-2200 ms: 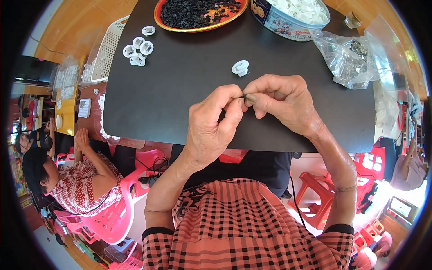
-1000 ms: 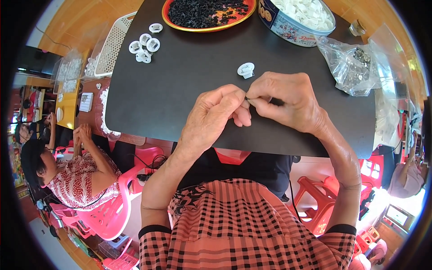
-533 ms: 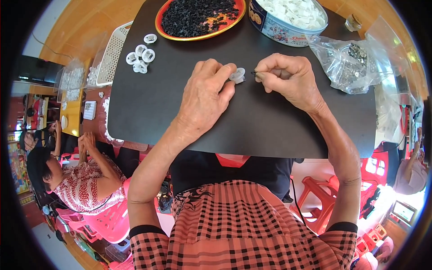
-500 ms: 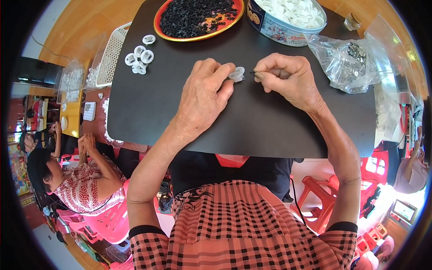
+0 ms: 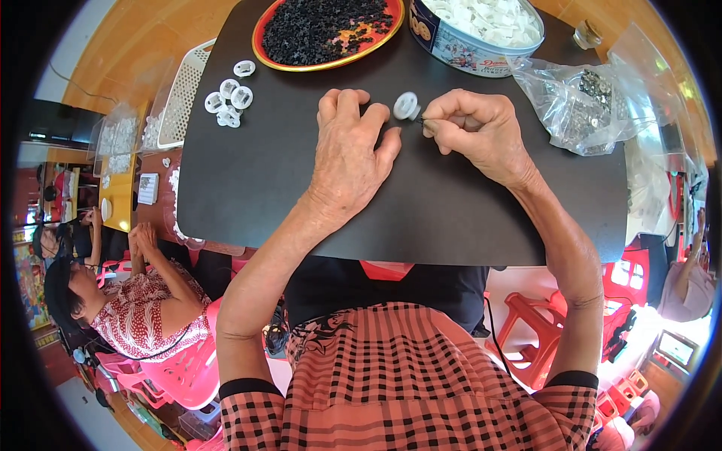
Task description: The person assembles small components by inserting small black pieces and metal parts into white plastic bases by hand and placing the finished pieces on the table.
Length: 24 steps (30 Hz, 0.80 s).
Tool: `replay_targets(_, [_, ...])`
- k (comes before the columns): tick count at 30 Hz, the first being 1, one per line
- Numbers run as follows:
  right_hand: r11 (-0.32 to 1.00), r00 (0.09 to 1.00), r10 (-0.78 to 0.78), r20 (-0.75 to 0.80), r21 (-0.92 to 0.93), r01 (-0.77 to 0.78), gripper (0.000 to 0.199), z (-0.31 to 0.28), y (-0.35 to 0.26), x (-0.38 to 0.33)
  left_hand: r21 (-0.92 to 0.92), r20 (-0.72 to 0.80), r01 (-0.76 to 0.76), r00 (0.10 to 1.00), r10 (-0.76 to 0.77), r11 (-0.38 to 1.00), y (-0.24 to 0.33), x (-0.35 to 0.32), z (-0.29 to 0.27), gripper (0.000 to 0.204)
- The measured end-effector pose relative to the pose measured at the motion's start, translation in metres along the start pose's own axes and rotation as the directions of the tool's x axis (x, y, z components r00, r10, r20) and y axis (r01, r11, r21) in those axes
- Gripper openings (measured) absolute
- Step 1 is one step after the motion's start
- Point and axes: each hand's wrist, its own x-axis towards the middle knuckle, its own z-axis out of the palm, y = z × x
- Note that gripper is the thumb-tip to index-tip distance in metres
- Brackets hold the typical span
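Note:
Between my hands, over the dark tabletop, is a small round white plastic piece (image 5: 406, 105), slightly blurred. My left hand (image 5: 347, 150) is just left of it and apart from it; its fingers are half bent, with the thumb away from them and nothing held. With thumb and forefinger pressed together, my right hand (image 5: 477, 131) pinches a tiny black part (image 5: 423, 120), mostly hidden by the fingertips. That part is right beside the white piece; whether they touch I cannot tell. Several similar white pieces (image 5: 229, 99) lie grouped at the table's left.
Along the far edge stand a red-and-gold tray (image 5: 259, 51) of small black parts and a round blue tin (image 5: 481, 62) of white pieces. A clear plastic bag (image 5: 556, 113) of metallic bits lies right. A white basket (image 5: 174, 105) and a seated person (image 5: 150, 308) are at left.
My left fingers have come off the white piece and parted, the hand shifting slightly left. The piece has turned and moved a little right and away from me. My right hand keeps its pinch.

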Motion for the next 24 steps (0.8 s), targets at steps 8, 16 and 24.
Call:
replay_targets(8, [0.998, 0.997, -0.039, -0.065, 0.055, 0.042, 0.007, -0.008, -0.001, 0.005, -0.064, -0.015, -0.008, 1.000, 0.007, 0.998, 0.001, 0.021, -0.007, 0.044])
replay_targets(16, [0.965, 0.984, -0.031, -0.175, 0.252, 0.075, 0.007, -0.025, -0.001, 0.007, -0.239, 0.203, -0.157, 0.957, 0.208, 0.958, -0.008, 0.064, 0.007, 0.057])
replay_targets(24, [0.965, 0.984, -0.075, -0.162, 0.239, 0.112, 0.006, -0.026, -0.001, 0.008, -0.241, 0.184, -0.288, 0.924, 0.335, 0.927, -0.026, 0.080, 0.026, 0.043])
